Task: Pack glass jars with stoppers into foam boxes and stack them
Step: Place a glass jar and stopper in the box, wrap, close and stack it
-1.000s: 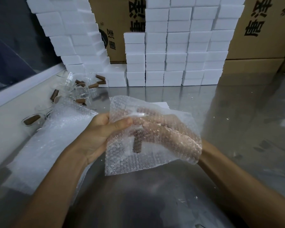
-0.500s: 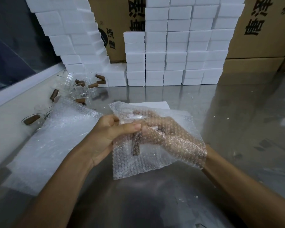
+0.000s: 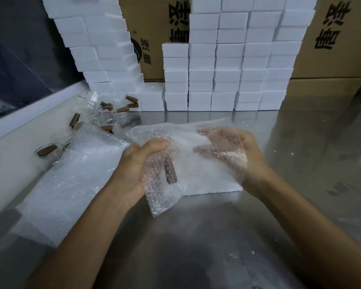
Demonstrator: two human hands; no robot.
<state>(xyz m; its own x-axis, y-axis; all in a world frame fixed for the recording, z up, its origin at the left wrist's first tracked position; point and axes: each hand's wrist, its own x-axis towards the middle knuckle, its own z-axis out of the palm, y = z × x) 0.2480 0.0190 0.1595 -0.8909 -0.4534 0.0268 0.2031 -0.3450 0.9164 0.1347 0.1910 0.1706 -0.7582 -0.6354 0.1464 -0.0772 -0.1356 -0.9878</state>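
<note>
I see my left hand (image 3: 138, 163) gripping the bubble wrap (image 3: 188, 147) around the stoppered jar (image 3: 170, 171); my right hand (image 3: 236, 151) clutches its far edge.

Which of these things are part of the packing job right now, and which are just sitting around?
In use: left hand, right hand, bubble wrap sheet, wrapped jar's stopper, foam piece.

Lying about: loose jars, stacked foam boxes, cardboard cartons, bubble wrap pile.

The steel table (image 3: 300, 163) lies open to the right and near edge, while stacked foam boxes (image 3: 227, 80) wall the back and loose jars (image 3: 104, 113) (some lying down) with bubble wrap (image 3: 71, 174) crowd the left.
</note>
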